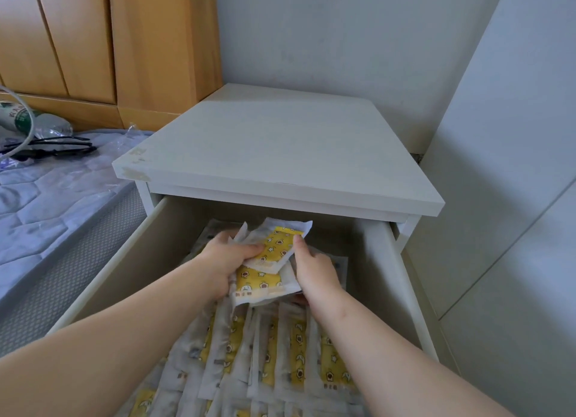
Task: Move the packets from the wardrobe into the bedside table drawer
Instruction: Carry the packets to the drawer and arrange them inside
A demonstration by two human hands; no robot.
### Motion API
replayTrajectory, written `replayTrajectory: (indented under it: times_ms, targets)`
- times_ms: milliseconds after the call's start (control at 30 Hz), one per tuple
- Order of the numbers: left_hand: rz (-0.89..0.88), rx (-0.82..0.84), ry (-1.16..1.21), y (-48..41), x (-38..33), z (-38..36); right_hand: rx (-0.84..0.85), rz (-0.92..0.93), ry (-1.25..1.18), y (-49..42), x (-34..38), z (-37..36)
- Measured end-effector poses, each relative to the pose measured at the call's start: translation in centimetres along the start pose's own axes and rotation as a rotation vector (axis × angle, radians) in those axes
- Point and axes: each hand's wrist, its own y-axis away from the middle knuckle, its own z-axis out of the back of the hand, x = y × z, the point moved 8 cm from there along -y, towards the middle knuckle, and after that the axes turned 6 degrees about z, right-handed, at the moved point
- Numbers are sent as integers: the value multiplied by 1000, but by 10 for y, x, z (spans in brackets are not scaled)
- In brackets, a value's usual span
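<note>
The white bedside table point(280, 154) has its drawer point(124, 260) pulled open toward me. Inside the drawer, several white packets with yellow patterned panels point(280, 354) lie in overlapping rows. Both my hands reach into the drawer and hold a small bunch of the same packets point(274, 251) above the rows. My left hand point(227, 260) grips the bunch from the left, fingers curled over the top packet. On the right side, my right hand point(314, 270) pinches the bunch, thumb on top. The lower edges of the held packets are hidden behind my hands.
A mattress point(46, 198) with a quilted blue cover lies left of the drawer; a plastic bottle point(28, 120) and black hangers point(53, 148) rest on it. Wooden wardrobe doors point(93, 42) stand behind it. A white panel point(514, 198) rises on the right.
</note>
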Motion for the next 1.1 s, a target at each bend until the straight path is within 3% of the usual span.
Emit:
replayTrajectory:
  times_ms: [133,300,500,733,833,967,1100]
  targets:
    - [-78,-99,72,-13,-9,17,-203,-5,312,-26,-13,33]
    - [-169,-148,23,-26,-21,36,17,-178,720,-53,-58,24]
    - [-218,-56,-149,-35,-26,10,126,-13,523,-61,-47,4]
    - [-292,13,-515,-55,-29,-44,-117,-275,-327,-58,-60,20]
    - [-347,56,-716,-59,-31,-73,-133,-249,-271,-54,-56,27]
    - [-375,128,-801,-61,-23,-101,-274,-235,-201,-49,-59,45]
    - [-365,154,-575,-65,-14,-97,-399,-207,-182,-50,-57,56]
